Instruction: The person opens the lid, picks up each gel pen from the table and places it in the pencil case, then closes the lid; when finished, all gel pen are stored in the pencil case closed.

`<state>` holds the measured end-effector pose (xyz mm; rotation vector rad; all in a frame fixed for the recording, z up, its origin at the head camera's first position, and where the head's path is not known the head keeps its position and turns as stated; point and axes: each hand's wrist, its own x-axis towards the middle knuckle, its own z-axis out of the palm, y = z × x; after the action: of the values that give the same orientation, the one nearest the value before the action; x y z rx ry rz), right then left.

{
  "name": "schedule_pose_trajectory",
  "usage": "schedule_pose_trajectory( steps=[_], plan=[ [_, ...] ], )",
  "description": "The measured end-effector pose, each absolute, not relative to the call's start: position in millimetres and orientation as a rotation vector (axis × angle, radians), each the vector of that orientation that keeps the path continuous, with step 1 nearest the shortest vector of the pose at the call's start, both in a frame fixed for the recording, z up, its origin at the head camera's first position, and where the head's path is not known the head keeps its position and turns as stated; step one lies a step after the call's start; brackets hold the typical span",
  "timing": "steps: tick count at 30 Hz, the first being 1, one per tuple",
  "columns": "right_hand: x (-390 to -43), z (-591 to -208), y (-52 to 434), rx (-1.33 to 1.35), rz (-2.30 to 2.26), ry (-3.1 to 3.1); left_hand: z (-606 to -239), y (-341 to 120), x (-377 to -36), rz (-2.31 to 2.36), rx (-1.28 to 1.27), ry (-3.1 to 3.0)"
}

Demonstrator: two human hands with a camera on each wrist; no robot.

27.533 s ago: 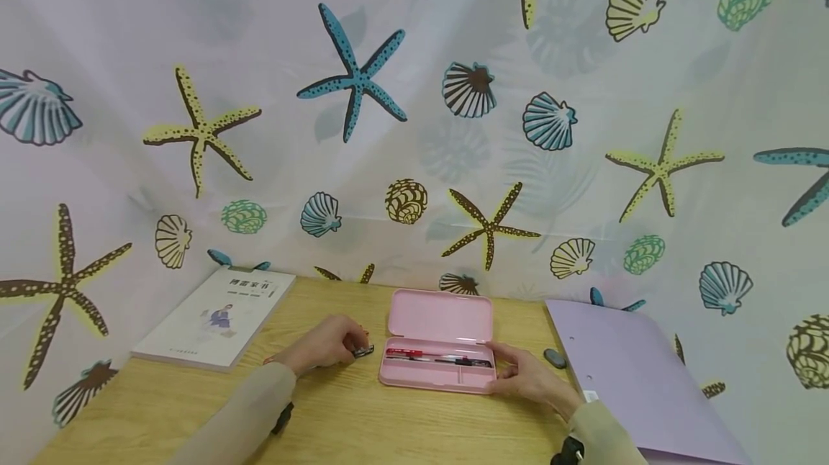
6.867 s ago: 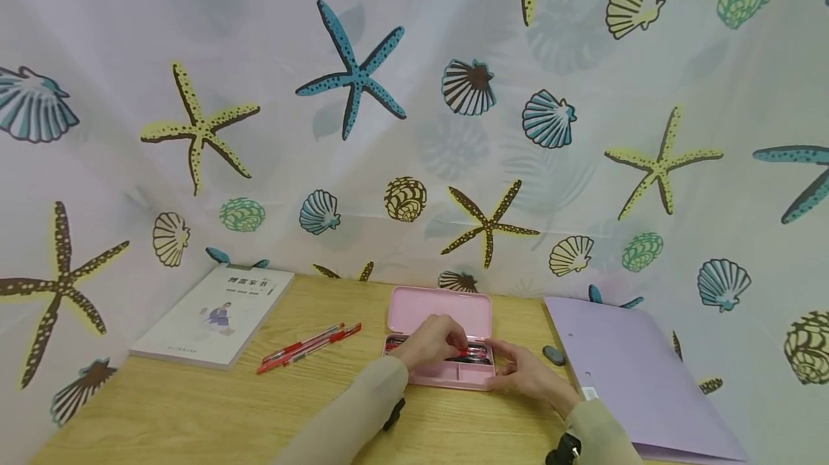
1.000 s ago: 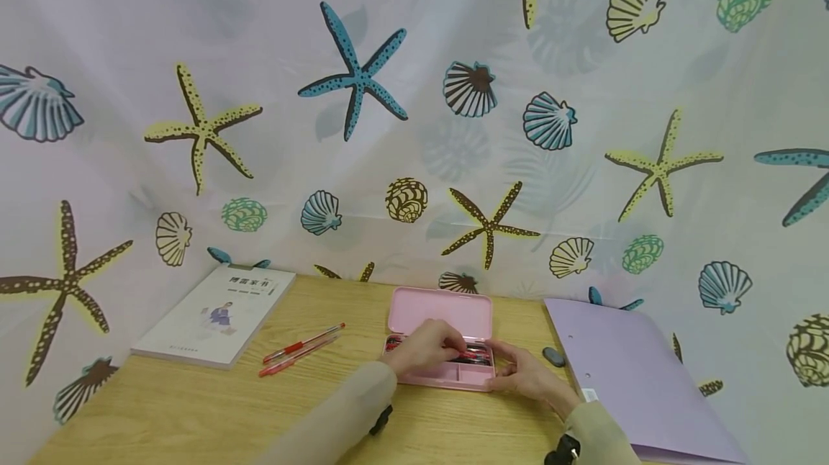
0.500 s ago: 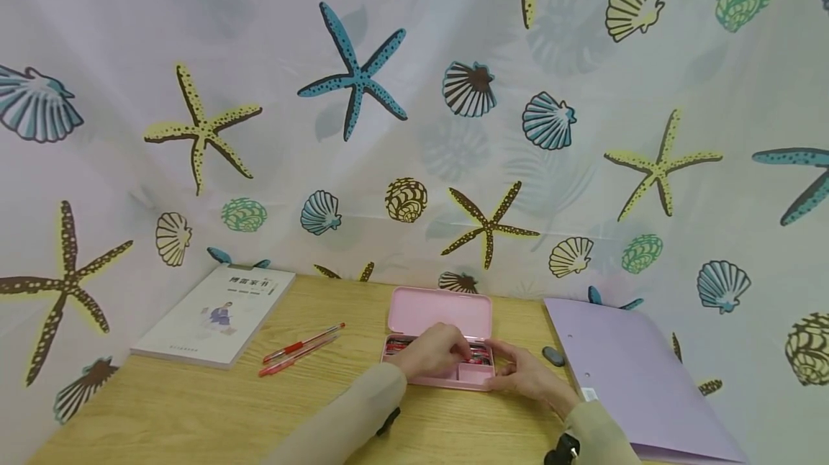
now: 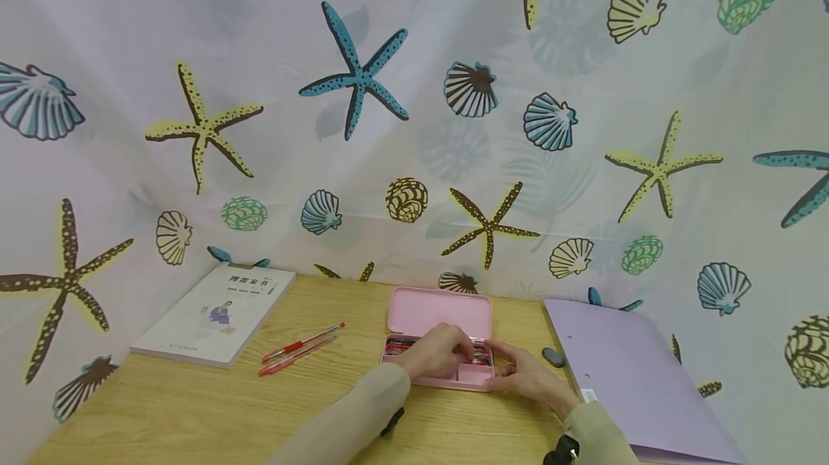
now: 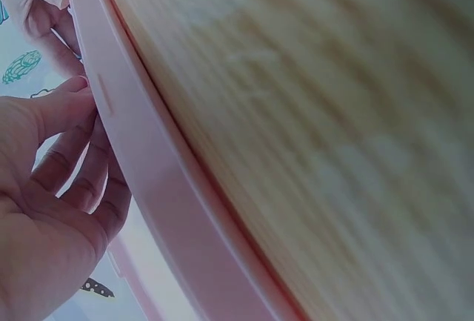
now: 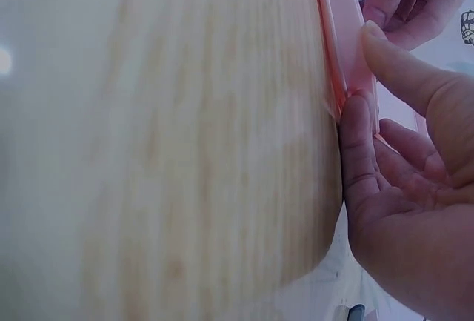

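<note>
The light, stiff, open pink plastic pencil case [image 5: 440, 371] near the wooden desk's [image 5: 194, 407] back edge is best gripped by its rims; the right hand [image 5: 526, 377] clasps its right end, while the left hand [image 5: 435, 354] curls in among its pens [image 5: 481, 355].

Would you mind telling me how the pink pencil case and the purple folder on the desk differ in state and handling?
The pink pencil case stands open, lid tilted up at the back; the purple folder lies closed and flat. The left hand reaches into the pencil case while the right hand holds its right end; nobody touches the folder. The folder is plainly larger than the pencil case. Both rest on the wooden desk.
</note>
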<state>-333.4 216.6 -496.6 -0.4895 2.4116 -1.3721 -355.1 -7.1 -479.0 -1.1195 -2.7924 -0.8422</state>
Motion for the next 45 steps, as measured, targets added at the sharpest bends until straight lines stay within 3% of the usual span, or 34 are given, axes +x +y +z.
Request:
schedule_pose_trajectory(
  steps=[24,45],
  plan=[
    [-333,-497,217,-0.461,-1.337,2.450,-478,-27,-355,-1.034,-0.965,-2.773],
    [-334,-498,216,-0.440,-1.322,2.455,-480,-126,-359,-1.356,-0.653,-2.730]
  ],
)
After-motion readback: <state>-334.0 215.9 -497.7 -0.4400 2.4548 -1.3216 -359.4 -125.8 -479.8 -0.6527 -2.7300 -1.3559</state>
